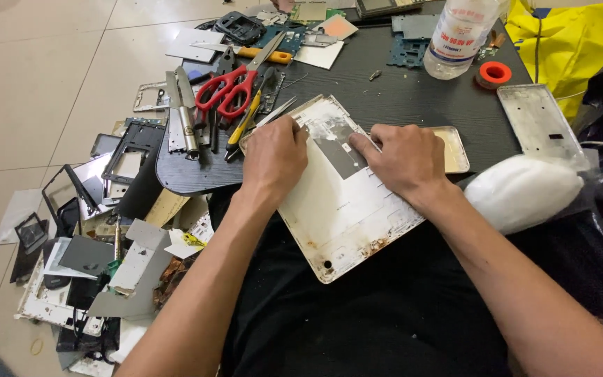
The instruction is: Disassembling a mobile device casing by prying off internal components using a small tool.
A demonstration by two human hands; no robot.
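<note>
A white tablet back cover lies inner side up, half on the dark board and half over my lap. A grey patch sits near its top. My left hand rests on the cover's upper left corner, fingers curled down on it. Pressing on the cover's upper right, my right hand has its index finger at the grey patch. Neither hand grips a tool.
Red-handled scissors, tweezers, a yellow-handled tool and metal bars lie left of my hands. A clear bottle, orange tape roll and silver frame sit right. A white bag is beside my right wrist. Scrap parts litter the floor left.
</note>
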